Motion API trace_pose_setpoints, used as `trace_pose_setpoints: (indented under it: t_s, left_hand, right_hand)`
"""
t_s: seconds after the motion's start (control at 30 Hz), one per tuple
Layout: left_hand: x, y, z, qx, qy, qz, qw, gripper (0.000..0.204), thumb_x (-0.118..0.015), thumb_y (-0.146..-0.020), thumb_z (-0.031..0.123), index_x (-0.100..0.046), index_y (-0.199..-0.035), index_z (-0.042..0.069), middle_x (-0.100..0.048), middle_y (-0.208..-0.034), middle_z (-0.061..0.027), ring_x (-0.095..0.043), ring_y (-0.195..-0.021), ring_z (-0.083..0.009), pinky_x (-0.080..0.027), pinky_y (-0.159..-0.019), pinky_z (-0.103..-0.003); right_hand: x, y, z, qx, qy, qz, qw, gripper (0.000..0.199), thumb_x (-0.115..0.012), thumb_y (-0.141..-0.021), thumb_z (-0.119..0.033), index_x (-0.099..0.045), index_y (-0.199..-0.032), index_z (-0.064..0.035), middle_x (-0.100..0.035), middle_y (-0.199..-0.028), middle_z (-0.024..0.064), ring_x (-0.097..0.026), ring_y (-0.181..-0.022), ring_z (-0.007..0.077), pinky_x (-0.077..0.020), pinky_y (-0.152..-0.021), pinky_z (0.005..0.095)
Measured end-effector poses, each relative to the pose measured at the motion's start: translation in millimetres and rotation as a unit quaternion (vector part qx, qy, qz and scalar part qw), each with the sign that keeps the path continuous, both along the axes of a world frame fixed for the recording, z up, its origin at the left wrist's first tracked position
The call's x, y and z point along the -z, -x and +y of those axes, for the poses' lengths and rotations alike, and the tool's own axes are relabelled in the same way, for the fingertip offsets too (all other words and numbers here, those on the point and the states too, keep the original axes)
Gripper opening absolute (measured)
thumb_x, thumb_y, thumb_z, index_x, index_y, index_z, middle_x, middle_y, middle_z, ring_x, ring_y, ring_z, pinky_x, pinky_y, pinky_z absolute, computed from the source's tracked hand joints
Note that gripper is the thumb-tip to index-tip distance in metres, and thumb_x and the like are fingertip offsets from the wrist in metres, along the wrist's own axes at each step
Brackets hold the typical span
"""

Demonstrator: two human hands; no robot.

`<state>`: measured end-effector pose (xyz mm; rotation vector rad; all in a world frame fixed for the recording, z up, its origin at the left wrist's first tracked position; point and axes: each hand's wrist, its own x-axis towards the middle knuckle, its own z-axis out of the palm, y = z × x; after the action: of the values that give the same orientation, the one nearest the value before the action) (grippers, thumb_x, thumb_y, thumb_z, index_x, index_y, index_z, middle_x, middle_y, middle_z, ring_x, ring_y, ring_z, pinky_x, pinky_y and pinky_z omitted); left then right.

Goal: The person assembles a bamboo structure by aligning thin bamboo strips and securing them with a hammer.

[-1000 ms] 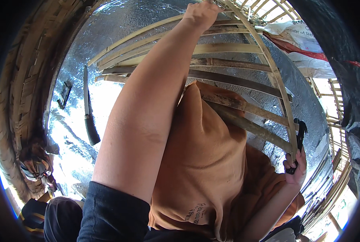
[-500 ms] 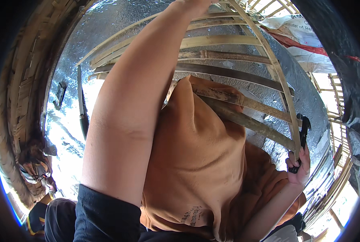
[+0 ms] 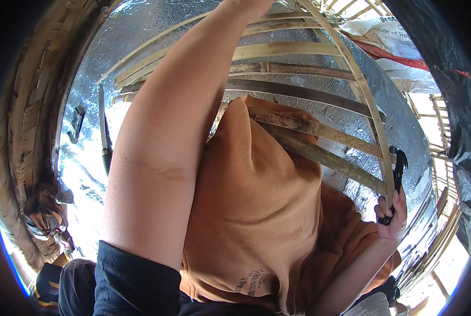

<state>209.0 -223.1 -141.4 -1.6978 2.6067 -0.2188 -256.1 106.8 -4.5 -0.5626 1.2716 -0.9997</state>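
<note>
My left arm reaches far forward over a frame of bamboo slats (image 3: 293,50). My left hand (image 3: 252,6) is cut off by the top edge, so its fingers are hidden. At the right, my right hand (image 3: 393,217) is closed round the handle of a black claw hammer (image 3: 400,167), whose head points up. That hand is right beside the lower end of the frame's long bamboo side strip (image 3: 371,108). Brown cloth (image 3: 261,210) covers the middle of the view and hides part of the slats.
A long blade with a dark handle (image 3: 104,126) lies left of my arm on a shiny grey sheet (image 3: 140,26), near a small dark metal piece (image 3: 76,124). Woven bamboo wall (image 3: 27,105) stands at the left. White and red sacking (image 3: 399,47) lies at the far right.
My left arm has shifted slightly left, with its hand a little lower at the top edge. My right hand and the hammer have hardly moved.
</note>
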Motion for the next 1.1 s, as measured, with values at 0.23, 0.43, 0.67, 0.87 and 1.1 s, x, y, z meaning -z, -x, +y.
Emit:
trace_pose_setpoints:
  t_s: [0.23, 0.43, 0.67, 0.87, 1.1]
  left_hand:
    - [-45.3, 13.1, 29.4, -0.228, -0.166, 0.29, 0.914, 0.037, -0.044, -0.102, 0.016, -0.053, -0.138, 0.014, -0.053, -0.138, -0.0167, -0.052, -0.122, -0.0295, -0.045, -0.104, -0.038]
    - [17.2, -8.0, -15.3, -0.313, -0.214, 0.698, 0.607, 0.033, -0.042, -0.103, 0.018, -0.055, -0.132, 0.01, -0.056, -0.132, -0.0152, -0.055, -0.11, -0.0246, -0.044, -0.1, -0.036]
    - [-55.5, 15.1, 42.5, -0.278, -0.244, 0.5, 0.783, 0.032, -0.041, -0.103, 0.018, -0.056, -0.129, 0.007, -0.057, -0.13, -0.0148, -0.055, -0.112, -0.0282, -0.045, -0.1, -0.038]
    - [-47.0, 16.9, 38.3, -0.192, -0.149, 0.294, 0.924, 0.038, -0.045, -0.098, 0.007, -0.057, -0.133, 0.013, -0.047, -0.146, -0.0148, -0.055, -0.123, -0.0315, -0.048, -0.102, -0.041]
    - [-58.4, 4.0, 51.3, -0.085, -0.193, 0.315, 0.926, 0.039, -0.039, -0.104, 0.022, -0.052, -0.14, 0.019, -0.033, -0.156, -0.0145, -0.046, -0.133, -0.0334, -0.036, -0.114, -0.043]
  right_hand:
    - [-2.6, -2.2, -0.2, -0.014, -0.004, 0.005, 1.0, 0.054, -0.055, -0.098, -0.016, -0.033, -0.144, -0.0008, -0.052, -0.092, -0.0027, -0.036, -0.055, 0.0008, -0.0318, -0.048, 0.0173]
    - [0.0, -5.0, -1.7, -0.02, -0.001, -0.008, 1.0, 0.053, -0.055, -0.098, -0.015, -0.034, -0.144, -0.0006, -0.053, -0.094, -0.0015, -0.037, -0.054, 0.0008, -0.0314, -0.047, 0.0169]
    - [-2.2, -3.9, -1.2, -0.009, -0.003, -0.001, 1.0, 0.058, -0.059, -0.095, -0.017, -0.033, -0.144, 0.0004, -0.054, -0.098, 0.0036, -0.038, -0.054, 0.0013, -0.0327, -0.048, 0.0178]
    - [-3.5, -3.3, -1.9, -0.02, -0.005, 0.006, 1.0, 0.06, -0.062, -0.094, -0.02, -0.034, -0.143, 0.0007, -0.053, -0.097, 0.0024, -0.038, -0.054, 0.0009, -0.0328, -0.048, 0.0174]
    - [-4.9, -5.7, -2.7, -0.023, -0.004, -0.004, 1.0, 0.06, -0.06, -0.095, -0.019, -0.032, -0.144, 0.001, -0.056, -0.107, 0.0058, -0.038, -0.053, 0.0007, -0.0324, -0.046, 0.0174]
